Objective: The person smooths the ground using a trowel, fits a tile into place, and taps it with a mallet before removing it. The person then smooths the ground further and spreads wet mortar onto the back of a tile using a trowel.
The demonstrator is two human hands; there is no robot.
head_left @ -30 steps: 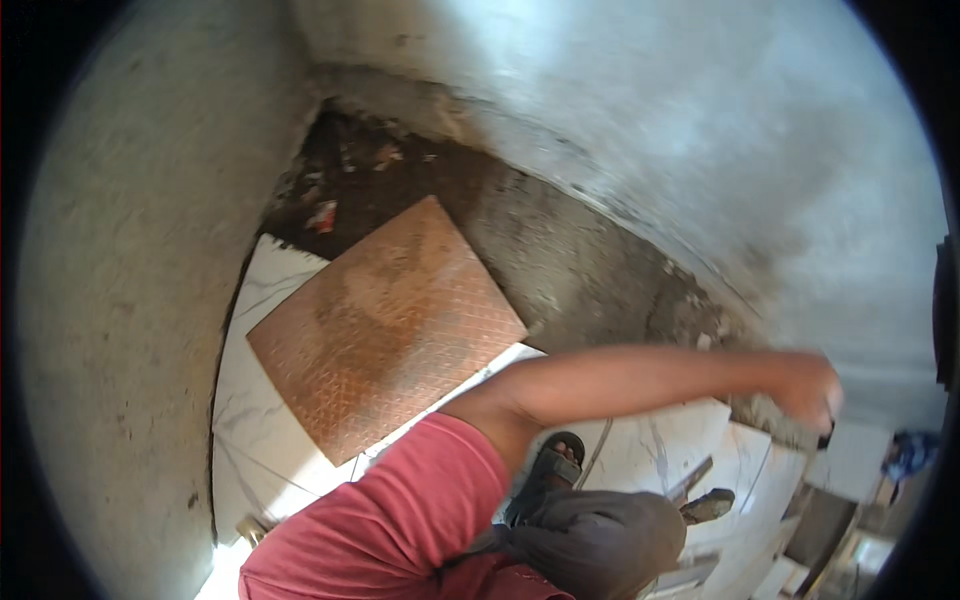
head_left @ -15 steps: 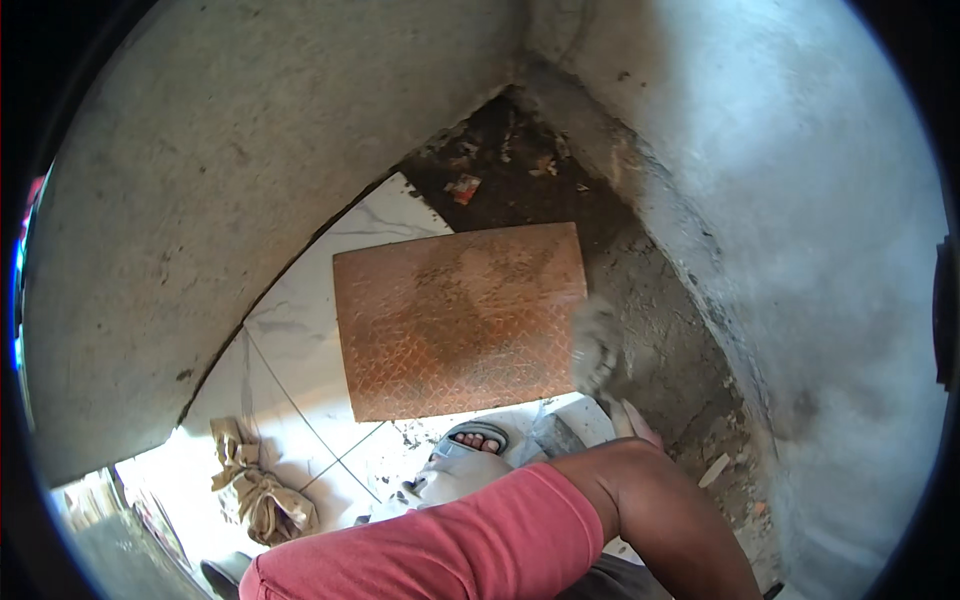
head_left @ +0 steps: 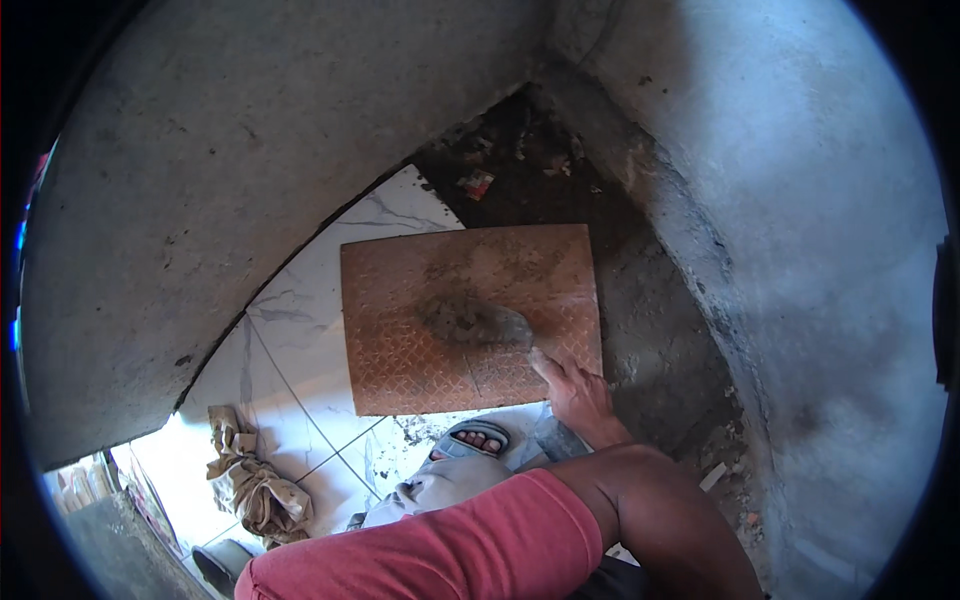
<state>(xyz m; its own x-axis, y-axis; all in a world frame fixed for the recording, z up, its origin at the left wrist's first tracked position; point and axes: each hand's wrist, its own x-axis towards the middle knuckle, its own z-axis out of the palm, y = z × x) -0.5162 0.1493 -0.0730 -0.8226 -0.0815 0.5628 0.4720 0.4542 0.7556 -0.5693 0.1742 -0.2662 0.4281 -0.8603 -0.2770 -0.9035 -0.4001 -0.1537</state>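
My right hand point(head_left: 578, 393) grips a trowel point(head_left: 502, 324), its fingers wrapped round the handle. The blade lies over the middle of a rectangular reddish-brown tile point(head_left: 400, 375), textured side up. Dark wet mortar point(head_left: 445, 318) is beside and partly on the blade, and a thinner smear spreads toward the tile's far edge. The tile rests across white marbled floor tiles point(head_left: 300, 330) and dark bare ground point(head_left: 650, 330). My left hand is out of view.
Rough concrete walls point(head_left: 300, 120) meet at a far corner with rubble point(head_left: 478, 183). A crumpled tan cloth point(head_left: 262, 488) lies at left. Near the tile's front edge is a sandaled foot point(head_left: 475, 437). A red-clothed bent limb point(head_left: 440, 545) crosses the lower view.
The mortar-laden trowel has moved left from the tile's right edge onto its middle. My right hand has come into fuller view, and mortar now lies there.
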